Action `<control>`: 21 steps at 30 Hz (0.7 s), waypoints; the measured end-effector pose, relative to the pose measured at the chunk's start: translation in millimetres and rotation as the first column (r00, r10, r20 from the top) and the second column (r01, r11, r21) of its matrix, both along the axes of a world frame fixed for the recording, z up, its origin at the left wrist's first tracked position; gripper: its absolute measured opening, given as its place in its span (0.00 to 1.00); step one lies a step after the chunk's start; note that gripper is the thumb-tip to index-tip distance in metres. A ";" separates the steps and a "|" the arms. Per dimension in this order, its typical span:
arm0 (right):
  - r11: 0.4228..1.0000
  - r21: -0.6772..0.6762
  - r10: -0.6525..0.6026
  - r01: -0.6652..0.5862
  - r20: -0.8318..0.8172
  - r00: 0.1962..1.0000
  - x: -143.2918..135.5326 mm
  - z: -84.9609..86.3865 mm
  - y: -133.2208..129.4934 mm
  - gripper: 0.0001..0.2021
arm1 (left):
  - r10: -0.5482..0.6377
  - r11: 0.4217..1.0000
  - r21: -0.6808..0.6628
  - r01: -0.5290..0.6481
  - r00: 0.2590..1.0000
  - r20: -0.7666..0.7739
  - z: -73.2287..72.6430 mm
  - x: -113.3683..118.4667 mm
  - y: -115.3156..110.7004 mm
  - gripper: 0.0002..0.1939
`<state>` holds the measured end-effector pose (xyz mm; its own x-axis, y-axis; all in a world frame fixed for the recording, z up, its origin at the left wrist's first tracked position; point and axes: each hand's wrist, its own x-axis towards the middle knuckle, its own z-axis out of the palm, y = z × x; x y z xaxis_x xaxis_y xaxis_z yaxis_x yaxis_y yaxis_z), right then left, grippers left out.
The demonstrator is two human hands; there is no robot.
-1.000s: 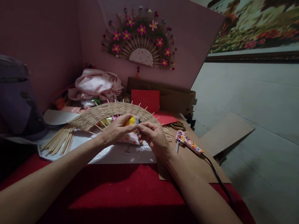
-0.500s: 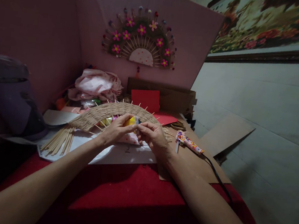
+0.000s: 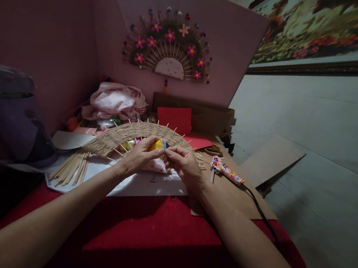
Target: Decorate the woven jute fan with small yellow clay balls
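My left hand (image 3: pixel 143 154) and my right hand (image 3: pixel 180 161) meet fingertip to fingertip over the near side of a woven twine arch (image 3: pixel 123 133). Thin sticks poke out along both edges of the arch. Both hands are pinched closed; whatever lies between the fingertips is too small to make out. A yellow packet (image 3: pixel 157 145) shows just behind my fingers, with other colourful packets inside the arch. Below my hands lies a pink-dotted white piece (image 3: pixel 155 165), partly hidden by them.
Loose sticks (image 3: pixel 72 168) fan out at the left on white paper (image 3: pixel 146 188). A flowered glue gun (image 3: pixel 226 170) with a black cord lies on cardboard (image 3: pixel 236 197) at the right. Behind are red card (image 3: pixel 174 119) and bundled pink cloth (image 3: pixel 116 100). A purple container (image 3: pixel 17 123) stands left.
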<state>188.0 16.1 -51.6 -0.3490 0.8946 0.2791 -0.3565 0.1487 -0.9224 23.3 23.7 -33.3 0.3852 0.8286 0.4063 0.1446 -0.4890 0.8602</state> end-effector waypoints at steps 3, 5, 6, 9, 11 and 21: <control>1.000 -0.004 0.004 -0.004 -0.005 1.000 -0.1 0.0 -0.2 0.10 | 0.003 1.000 0.011 -0.002 1.000 -0.003 0.1 -0.3 0.1 0.16; 1.000 -0.005 0.012 -0.012 -0.014 1.000 0.2 -1.0 0.4 0.10 | 0.009 1.000 0.018 -0.009 1.000 -0.009 -0.2 -0.5 0.7 0.16; 1.000 -0.005 0.015 -0.016 -0.018 1.000 0.3 -1.6 0.9 0.10 | 0.012 1.000 0.018 -0.011 1.000 -0.013 -0.4 -0.6 1.0 0.16; 1.000 -0.008 0.019 -0.020 -0.022 1.000 0.8 -3.1 2.0 0.11 | 0.020 1.000 0.022 -0.020 0.999 -0.025 -1.1 -0.4 1.5 0.16; 1.000 -0.007 0.020 -0.020 -0.018 1.000 1.1 -3.3 2.2 0.11 | 0.024 0.999 0.028 -0.023 0.999 -0.029 -1.4 0.0 1.5 0.16; 1.000 -0.027 0.011 -0.012 -0.014 1.000 0.0 -1.6 0.6 0.11 | 0.127 0.984 0.136 -0.113 0.987 -0.096 -1.7 -1.5 3.5 0.14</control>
